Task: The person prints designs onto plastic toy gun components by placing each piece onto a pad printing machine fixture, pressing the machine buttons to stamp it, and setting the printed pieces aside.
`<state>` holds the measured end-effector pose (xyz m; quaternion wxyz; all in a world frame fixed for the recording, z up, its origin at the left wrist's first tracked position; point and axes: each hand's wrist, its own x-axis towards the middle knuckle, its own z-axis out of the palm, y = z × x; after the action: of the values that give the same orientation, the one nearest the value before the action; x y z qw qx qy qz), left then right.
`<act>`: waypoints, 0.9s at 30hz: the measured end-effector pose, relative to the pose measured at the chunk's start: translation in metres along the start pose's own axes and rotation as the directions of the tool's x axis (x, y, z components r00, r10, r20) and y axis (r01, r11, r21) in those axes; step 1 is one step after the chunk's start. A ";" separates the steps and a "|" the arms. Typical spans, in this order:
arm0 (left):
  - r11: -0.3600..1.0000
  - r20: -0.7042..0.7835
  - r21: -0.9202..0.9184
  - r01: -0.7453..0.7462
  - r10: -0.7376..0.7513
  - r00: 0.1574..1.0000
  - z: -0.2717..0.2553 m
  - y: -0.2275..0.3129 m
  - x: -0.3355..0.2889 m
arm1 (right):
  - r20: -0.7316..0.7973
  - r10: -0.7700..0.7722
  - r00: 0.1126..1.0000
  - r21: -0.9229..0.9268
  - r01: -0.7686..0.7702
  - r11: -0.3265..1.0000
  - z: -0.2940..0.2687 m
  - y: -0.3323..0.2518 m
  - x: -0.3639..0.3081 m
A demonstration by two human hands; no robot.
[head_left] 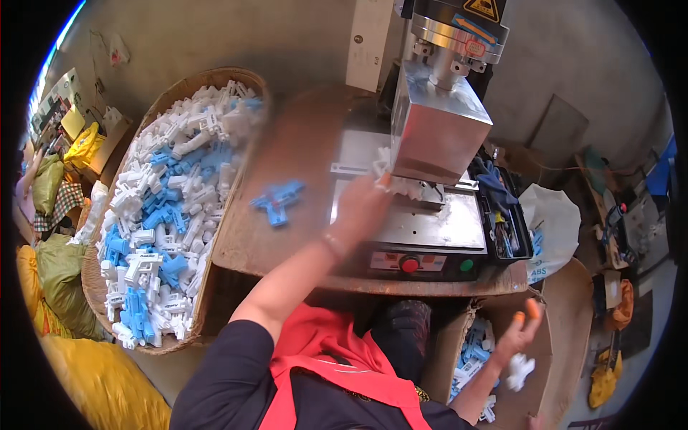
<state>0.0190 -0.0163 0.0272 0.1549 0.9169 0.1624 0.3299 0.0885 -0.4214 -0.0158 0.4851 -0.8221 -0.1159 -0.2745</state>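
Observation:
My left hand [364, 204] reaches in beneath the metal block [441, 129] of a press machine. Its fingers are closed on a white plastic toy gun [383, 159], partly hidden by the hand and blurred. More white plastic [407, 188] shows at the fixture under the block. Low on the right, my right hand [517, 335] has its fingers apart, with orange covers on the fingertips. Just below it a white toy gun [520, 371], smeared by motion, hangs in the air over a cardboard box [530, 337], apart from the fingers.
A blue toy gun [278, 202] lies on the brown table [301, 136]. To the left, a big cardboard bin [204, 301] holds many white and blue toy guns. The machine base carries a red button [409, 264] and a green one [466, 265]. Beside it stands a black tool tray [527, 240].

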 end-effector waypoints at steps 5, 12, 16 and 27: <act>0.997 0.010 0.005 -0.081 0.081 0.997 0.048 -0.014 0.043 | 0.303 0.074 0.950 0.040 -0.091 0.995 0.077 0.025 -0.013; 0.963 0.294 0.084 -0.258 0.223 0.929 -0.039 -0.049 -0.056 | 0.523 0.190 0.831 0.064 -0.260 0.963 0.138 0.032 0.011; 0.953 0.277 -0.087 -0.291 0.304 0.912 -0.035 -0.072 -0.097 | 0.510 0.168 0.843 0.051 -0.224 0.973 0.142 0.053 0.023; 0.720 -0.176 0.453 0.525 -0.506 0.845 -0.124 -0.321 -0.036 | 0.421 0.086 0.903 0.193 -0.181 0.964 0.130 0.058 -0.011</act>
<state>-0.1511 0.2799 -0.0277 0.0027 0.8373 0.4911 0.2403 0.1507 -0.3376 -0.1140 0.5586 -0.8064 -0.1884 -0.0473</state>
